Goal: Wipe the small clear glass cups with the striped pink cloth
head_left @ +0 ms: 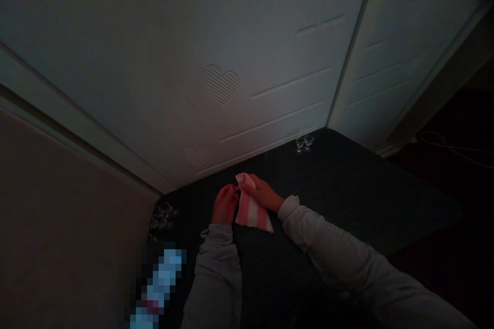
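My right hand is closed on a pink-and-white striped cloth, with the thumb pressed over its top. The lower part of the cloth hangs down over the dark table. Close beside it, my left hand has its fingers pinched around a small glass. Only a clear bit of this glass shows between the fingers and the cloth; the rest is hidden. The cloth touches or nearly touches the glass, and the dim light hides which.
Two small stemmed glasses stand at the table's back edge. Several more glasses cluster at the left edge, near a pixelated bright object. The dark table meets a white panel with embossed hearts. A cable lies far right.
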`<action>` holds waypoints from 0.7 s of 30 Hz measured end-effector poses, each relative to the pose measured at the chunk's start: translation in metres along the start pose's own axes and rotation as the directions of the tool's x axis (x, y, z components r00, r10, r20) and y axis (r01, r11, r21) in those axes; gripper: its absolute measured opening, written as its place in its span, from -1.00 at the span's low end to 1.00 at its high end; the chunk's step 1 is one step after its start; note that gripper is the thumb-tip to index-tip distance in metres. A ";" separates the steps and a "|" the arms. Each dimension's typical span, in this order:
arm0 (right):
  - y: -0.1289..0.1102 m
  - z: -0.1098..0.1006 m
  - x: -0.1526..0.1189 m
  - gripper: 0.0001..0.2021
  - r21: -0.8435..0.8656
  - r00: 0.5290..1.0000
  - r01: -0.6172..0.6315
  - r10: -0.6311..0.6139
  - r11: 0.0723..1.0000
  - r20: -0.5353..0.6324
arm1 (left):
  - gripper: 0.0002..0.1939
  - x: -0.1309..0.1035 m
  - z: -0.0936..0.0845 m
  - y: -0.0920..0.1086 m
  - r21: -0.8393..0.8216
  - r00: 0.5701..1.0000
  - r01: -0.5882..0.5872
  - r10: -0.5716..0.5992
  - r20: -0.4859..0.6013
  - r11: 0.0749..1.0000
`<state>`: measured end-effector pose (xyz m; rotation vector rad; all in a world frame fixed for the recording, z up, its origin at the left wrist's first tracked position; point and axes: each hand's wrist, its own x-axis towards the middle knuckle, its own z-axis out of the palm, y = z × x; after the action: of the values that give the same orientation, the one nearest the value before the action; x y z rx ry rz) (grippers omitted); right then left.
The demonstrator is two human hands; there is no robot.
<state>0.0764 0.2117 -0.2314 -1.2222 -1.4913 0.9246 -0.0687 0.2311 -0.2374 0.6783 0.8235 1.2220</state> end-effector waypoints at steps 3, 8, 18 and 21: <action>0.000 0.000 -0.001 -0.64 -0.005 1.000 0.004 -0.004 1.000 -0.007 | -0.78 0.000 0.000 0.000 -0.011 1.000 -0.003 0.003 0.007 1.000; 0.000 0.001 -0.001 -0.64 0.027 1.000 0.003 -0.002 1.000 -0.018 | -0.77 0.000 0.001 0.000 0.007 1.000 0.012 -0.012 0.001 1.000; 0.002 0.007 0.002 -0.56 0.197 0.990 0.011 0.017 0.980 -0.139 | -0.78 -0.004 0.002 0.001 0.014 1.000 0.014 -0.014 -0.009 1.000; -0.004 0.005 0.000 -0.57 0.037 0.981 0.118 -0.111 0.992 -0.159 | -0.78 -0.006 0.002 0.001 0.016 1.000 0.019 -0.019 -0.005 1.000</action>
<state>0.0710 0.2112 -0.2290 -1.1364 -1.3925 0.7648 -0.0683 0.2252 -0.2338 0.6796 0.8422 1.2015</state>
